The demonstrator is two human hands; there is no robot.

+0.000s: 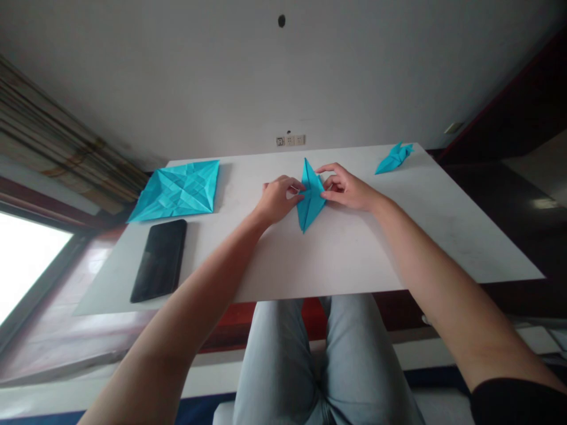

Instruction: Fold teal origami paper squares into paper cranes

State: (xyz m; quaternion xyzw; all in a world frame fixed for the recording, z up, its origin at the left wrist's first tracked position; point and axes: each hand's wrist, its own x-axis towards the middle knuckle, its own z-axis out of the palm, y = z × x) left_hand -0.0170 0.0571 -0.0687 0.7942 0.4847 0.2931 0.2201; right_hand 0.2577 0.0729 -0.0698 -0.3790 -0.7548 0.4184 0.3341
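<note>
A folded piece of blue origami paper, shaped like a long diamond with a crease down its length, stands between my hands at the middle of the white table. My left hand pinches its left edge between thumb and fingers. On the opposite side, my right hand grips the right edge, thumb near the widest corner and index finger higher up by the sloping edge. One point of the paper faces the wall and the other faces me. The paper's underside is hidden.
An unfolded, creased blue sheet lies at the table's back left. Nearer me is a black phone. A finished-looking blue origami figure sits at the back right. The white table reaches close to a wall with sockets.
</note>
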